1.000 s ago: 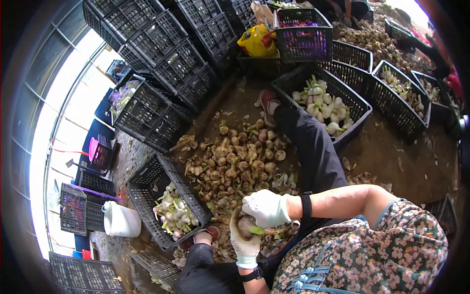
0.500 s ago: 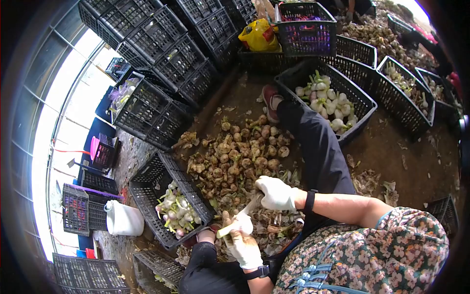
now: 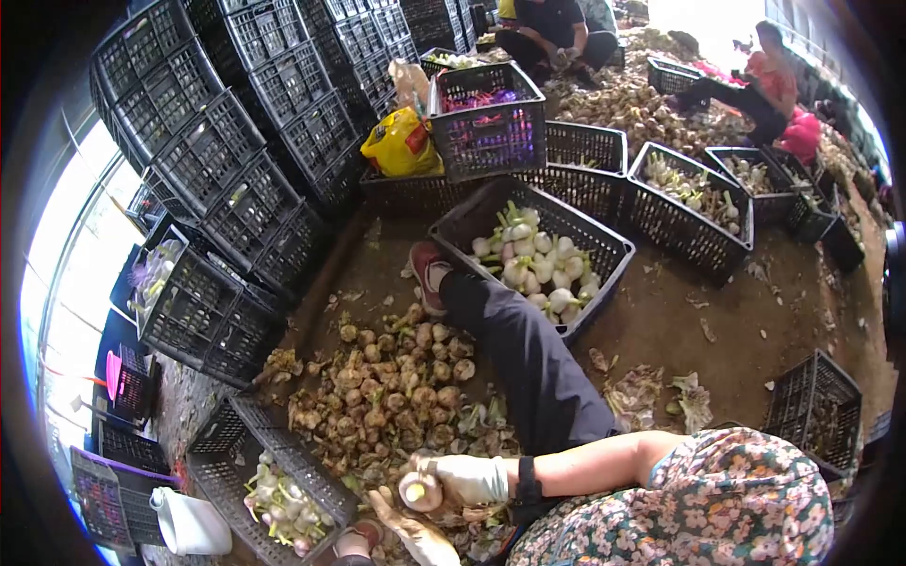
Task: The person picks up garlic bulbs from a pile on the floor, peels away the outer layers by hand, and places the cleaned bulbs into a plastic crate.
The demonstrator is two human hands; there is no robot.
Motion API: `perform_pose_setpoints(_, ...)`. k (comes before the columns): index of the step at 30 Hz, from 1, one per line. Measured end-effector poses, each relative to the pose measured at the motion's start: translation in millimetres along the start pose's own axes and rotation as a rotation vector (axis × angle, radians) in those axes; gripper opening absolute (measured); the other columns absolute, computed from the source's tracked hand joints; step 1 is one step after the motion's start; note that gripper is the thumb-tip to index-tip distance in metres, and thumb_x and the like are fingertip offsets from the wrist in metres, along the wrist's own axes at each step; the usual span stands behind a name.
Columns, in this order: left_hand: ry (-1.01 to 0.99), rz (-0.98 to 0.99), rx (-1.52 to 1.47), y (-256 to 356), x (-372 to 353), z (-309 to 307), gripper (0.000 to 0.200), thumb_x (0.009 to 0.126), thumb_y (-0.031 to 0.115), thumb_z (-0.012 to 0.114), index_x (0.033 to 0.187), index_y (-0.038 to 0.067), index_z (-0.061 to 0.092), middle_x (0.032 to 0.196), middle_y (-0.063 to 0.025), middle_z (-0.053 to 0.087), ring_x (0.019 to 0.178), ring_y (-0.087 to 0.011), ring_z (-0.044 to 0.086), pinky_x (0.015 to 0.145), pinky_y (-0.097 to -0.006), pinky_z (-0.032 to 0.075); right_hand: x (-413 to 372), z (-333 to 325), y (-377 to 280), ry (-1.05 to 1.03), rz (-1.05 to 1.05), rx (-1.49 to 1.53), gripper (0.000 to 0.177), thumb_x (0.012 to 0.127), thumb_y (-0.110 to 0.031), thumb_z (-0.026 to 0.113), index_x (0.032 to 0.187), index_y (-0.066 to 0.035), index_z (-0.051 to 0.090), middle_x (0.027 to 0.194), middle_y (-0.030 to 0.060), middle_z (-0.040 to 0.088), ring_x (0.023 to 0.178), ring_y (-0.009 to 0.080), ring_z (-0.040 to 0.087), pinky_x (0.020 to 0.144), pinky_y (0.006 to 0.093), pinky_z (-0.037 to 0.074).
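Note:
My right hand (image 3: pixel 469 479), in a white glove, is closed around a garlic bulb (image 3: pixel 420 491) with its pale cut stem end facing up. Just below it my left hand (image 3: pixel 413 535), in a soiled glove, has its fingers stretched out beside the bulb. A heap of unpeeled brownish garlic bulbs (image 3: pixel 387 377) lies on the floor beyond my hands. Loose garlic skins (image 3: pixel 481 429) are scattered around the heap. White trimmed garlic (image 3: pixel 538 259) fills part of a black crate (image 3: pixel 604 236) past my outstretched leg. More garlic with green stems (image 3: pixel 288 505) lies in the left crate (image 3: pixel 212 462).
Tall stacks of black crates (image 3: pixel 274 85) line the left. A yellow bag (image 3: pixel 401 141) sits by a crate (image 3: pixel 486 137) at the back. Further crates (image 3: pixel 694 208) stand to the right. Two people (image 3: pixel 552 38) (image 3: pixel 769 80) sit near another garlic pile. A white jug (image 3: pixel 192 524) stands lower left.
The white garlic has left my left hand, whose fingers have opened. My right hand has gone from pulling its papery leaves to holding another bulb. The view has swung up and right.

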State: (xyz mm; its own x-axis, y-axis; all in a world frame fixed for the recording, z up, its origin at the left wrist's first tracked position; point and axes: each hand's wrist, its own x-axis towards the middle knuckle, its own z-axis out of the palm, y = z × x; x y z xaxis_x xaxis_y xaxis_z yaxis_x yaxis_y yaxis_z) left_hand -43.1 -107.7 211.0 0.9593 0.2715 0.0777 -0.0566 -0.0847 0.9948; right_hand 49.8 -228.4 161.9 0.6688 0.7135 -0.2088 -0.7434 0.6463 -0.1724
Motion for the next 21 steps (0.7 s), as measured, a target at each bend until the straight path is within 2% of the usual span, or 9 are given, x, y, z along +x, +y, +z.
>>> perform_pose_setpoints(2,0.094,-0.046,-0.101,-15,9,1,0.081,0.097,0.055,0.050,0.156,0.010,0.019,0.159,-0.0161,0.025,0.145,-0.0340,0.028,0.120,-0.0504,0.019,-6,4,-45,0.099,-0.215,-0.144,0.027,0.105,-0.026,0.048,0.120,-0.006,0.059,0.107,0.0033,0.065,0.098,0.0151,0.062,0.089,0.0303,0.052)
perform_pose_setpoints(3,0.197,-0.088,-0.195,-18,9,-3,0.081,0.095,0.064,0.048,0.156,0.016,0.024,0.158,-0.0167,0.023,0.144,-0.0379,0.026,0.119,-0.0534,0.021,-6,-15,-71,-0.228,-0.202,0.313,0.029,0.104,-0.024,0.049,0.124,-0.004,0.057,0.110,0.0052,0.064,0.099,0.0166,0.062,0.086,0.0306,0.054)
perform_pose_setpoints(7,0.384,-0.244,-0.512,-18,20,-6,0.073,0.098,0.051,0.053,0.155,0.014,0.025,0.151,-0.0087,0.032,0.133,-0.0315,0.040,0.113,-0.0477,0.028,-16,21,-136,-0.028,-0.429,0.221,0.032,0.100,-0.036,0.054,0.119,-0.012,0.062,0.108,0.0055,0.067,0.085,0.0174,0.065,0.069,0.0329,0.054)
perform_pose_setpoints(10,0.459,-0.289,-0.571,-25,25,-5,0.067,0.099,0.044,0.054,0.154,0.015,0.028,0.144,-0.0089,0.039,0.118,-0.0284,0.050,0.105,-0.0438,0.037,25,0,-132,0.390,-0.330,-0.333,0.029,0.100,-0.028,0.057,0.116,-0.006,0.068,0.098,0.0051,0.069,0.089,0.0156,0.065,0.077,0.0312,0.053)
perform_pose_setpoints(11,0.477,-0.291,-0.570,-30,25,-7,0.067,0.099,0.044,0.054,0.154,0.015,0.028,0.144,-0.0089,0.039,0.118,-0.0284,0.050,0.105,-0.0438,0.037,52,-29,-124,0.569,-0.427,-0.975,0.029,0.098,-0.025,0.060,0.114,-0.001,0.068,0.099,0.0056,0.070,0.091,0.0148,0.063,0.081,0.0286,0.050)
perform_pose_setpoints(14,0.515,-0.308,-0.605,-41,25,-13,0.055,0.100,0.033,0.057,0.148,0.016,0.036,0.132,-0.0095,0.045,0.110,-0.0263,0.056,0.095,-0.0420,0.046,102,-54,-110,0.584,0.098,-1.922,0.050,0.094,-0.006,0.049,0.143,-0.007,0.049,0.117,0.0215,0.067,0.101,0.0309,0.067,0.080,0.0361,0.054)
perform_pose_setpoints(16,0.575,-0.400,-0.584,-43,25,-16,0.054,0.100,0.029,0.057,0.148,0.015,0.036,0.127,-0.0086,0.048,0.108,-0.0259,0.057,0.094,-0.0428,0.047,127,-53,-91,0.391,0.553,-2.162,0.057,0.094,-0.005,0.048,0.150,-0.012,0.040,0.133,0.0191,0.060,0.116,0.0311,0.062,0.082,0.0393,0.056)
perform_pose_setpoints(19,0.559,-0.435,-0.588,-49,28,-18,0.053,0.100,0.020,0.058,0.147,0.009,0.036,0.122,-0.0091,0.052,0.103,-0.0216,0.060,0.092,-0.0393,0.050,158,-69,-68,0.200,0.627,-2.566,0.058,0.096,-0.005,0.048,0.152,-0.016,0.036,0.157,0.0144,0.035,0.134,0.0256,0.048,0.094,0.0373,0.055)
perform_pose_setpoints(21,0.555,-0.439,-0.543,-48,35,-13,0.054,0.098,0.016,0.061,0.146,0.009,0.037,0.125,-0.0081,0.050,0.103,-0.0210,0.060,0.090,-0.0394,0.051,159,-81,-68,0.257,0.482,-2.504,0.057,0.093,-0.003,0.050,0.149,-0.013,0.043,0.152,0.0182,0.041,0.133,0.0298,0.050,0.096,0.0383,0.052)
